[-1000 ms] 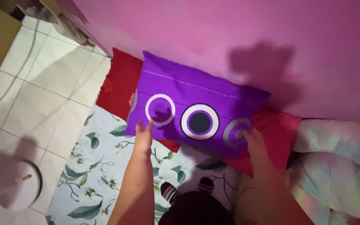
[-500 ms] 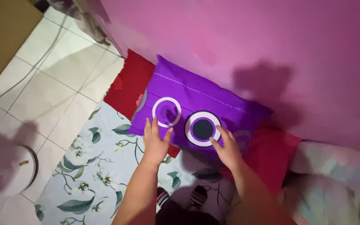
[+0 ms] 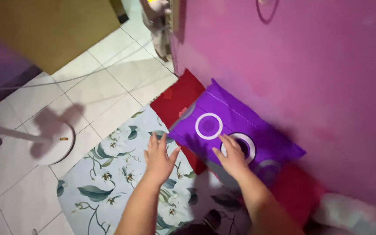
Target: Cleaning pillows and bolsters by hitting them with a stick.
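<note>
The pillow (image 3: 240,135) leans against the wall (image 3: 292,61), lying on top of a cushion (image 3: 177,98) that sticks out to its left; the right hand (image 3: 230,157) rests on the pillow's front; the left hand (image 3: 159,157) hovers over the bedsheet (image 3: 109,182), just left of the pillow; a fan base (image 3: 53,143) stands on the floor (image 3: 109,82), left of the bedsheet.
</note>
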